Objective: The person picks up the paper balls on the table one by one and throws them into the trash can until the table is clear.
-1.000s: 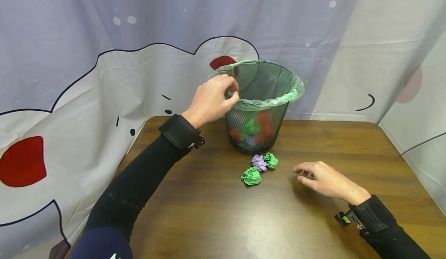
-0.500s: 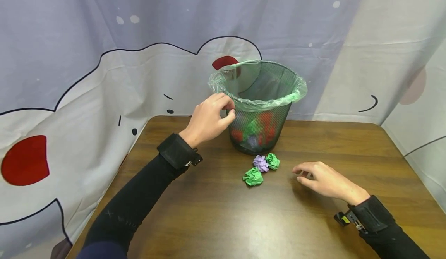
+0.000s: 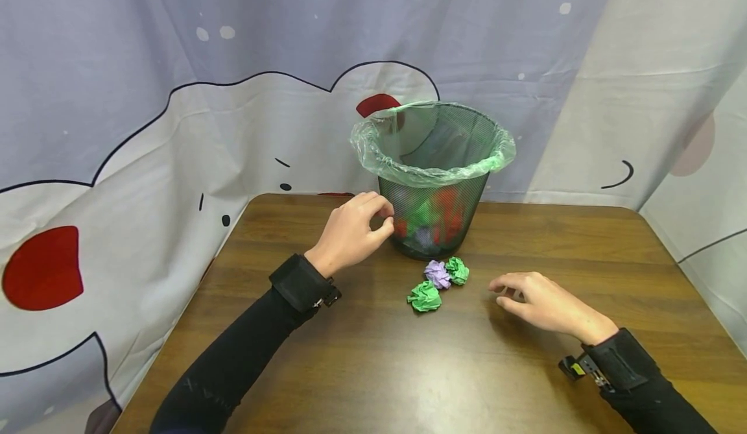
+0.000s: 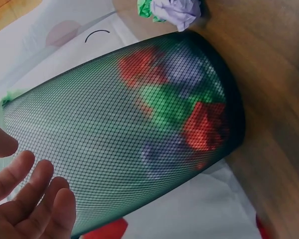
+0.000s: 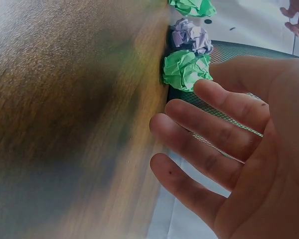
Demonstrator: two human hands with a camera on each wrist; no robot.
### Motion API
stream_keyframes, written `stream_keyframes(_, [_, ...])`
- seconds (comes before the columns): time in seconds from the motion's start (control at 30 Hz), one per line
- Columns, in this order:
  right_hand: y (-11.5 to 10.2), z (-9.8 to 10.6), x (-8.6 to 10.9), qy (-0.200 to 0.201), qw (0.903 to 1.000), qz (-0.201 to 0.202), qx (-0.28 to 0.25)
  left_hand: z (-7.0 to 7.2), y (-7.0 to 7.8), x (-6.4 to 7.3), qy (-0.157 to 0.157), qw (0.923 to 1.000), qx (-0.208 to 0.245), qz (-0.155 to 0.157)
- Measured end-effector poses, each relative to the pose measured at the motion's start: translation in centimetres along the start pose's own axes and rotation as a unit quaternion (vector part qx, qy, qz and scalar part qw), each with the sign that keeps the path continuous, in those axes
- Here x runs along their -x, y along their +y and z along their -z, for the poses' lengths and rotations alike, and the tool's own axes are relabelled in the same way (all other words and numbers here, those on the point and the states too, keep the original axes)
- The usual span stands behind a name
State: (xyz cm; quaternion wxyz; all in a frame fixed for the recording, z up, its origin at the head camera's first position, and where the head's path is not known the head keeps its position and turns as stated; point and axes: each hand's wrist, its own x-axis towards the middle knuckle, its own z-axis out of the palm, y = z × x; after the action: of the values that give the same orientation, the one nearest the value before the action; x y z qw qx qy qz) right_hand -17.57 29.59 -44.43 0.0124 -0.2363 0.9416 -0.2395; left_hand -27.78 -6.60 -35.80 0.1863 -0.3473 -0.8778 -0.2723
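Note:
My left hand (image 3: 355, 231), holding nothing, hovers just left of a black mesh wastebasket (image 3: 393, 194) in the head view, fingers loosely bent. To the right, my right hand (image 3: 545, 303) is low over the table, relaxed and holding nothing. Between the hands lie three crumpled paper balls: a green one (image 3: 424, 296) at the front, a purple one (image 3: 438, 274) in the middle and another green one (image 3: 457, 270) behind it. Through the mesh in the left wrist view, red paper balls (image 4: 207, 127), green ones (image 4: 162, 104) and purple ones (image 4: 182, 69) show inside the basket.
A thin green bag (image 3: 432, 174) lines the basket and is folded over its rim. The basket stands toward the back of the brown wooden table (image 3: 350, 369). Behind hangs a patterned curtain (image 3: 280, 19), close to the table's far edge.
My left hand has come down from the basket's rim to beside its lower wall. My right hand has stayed nearly still, and the three paper balls still lie on the table.

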Motion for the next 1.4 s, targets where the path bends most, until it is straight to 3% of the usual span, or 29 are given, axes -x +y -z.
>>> stream_keyframes(0.23, [0.1, -0.1, 0.1, -0.002, 1.0000, 0.000, -0.004, -1.0, -0.3, 1.4, 0.001, 0.9999, 0.001, 0.010])
stream_keyframes(0.77, [-0.1, -0.2, -0.6, 0.021, 0.9997, -0.003, 0.011, -3.2, -0.3, 3.8, -0.037, 0.9990, 0.002, 0.022])
stream_keyframes(1.07, [-0.4, -0.4, -1.7, 0.032, 0.9986, 0.020, 0.038, -4.2, -0.1, 4.4, -0.054, 0.9984, 0.009, 0.014])
stream_keyframes(1.4, [-1.4, -1.0, -3.4, 0.015, 0.9980, 0.034, 0.050, -4.5, 0.1, 5.1, -0.061, 0.9979, 0.003, 0.020])
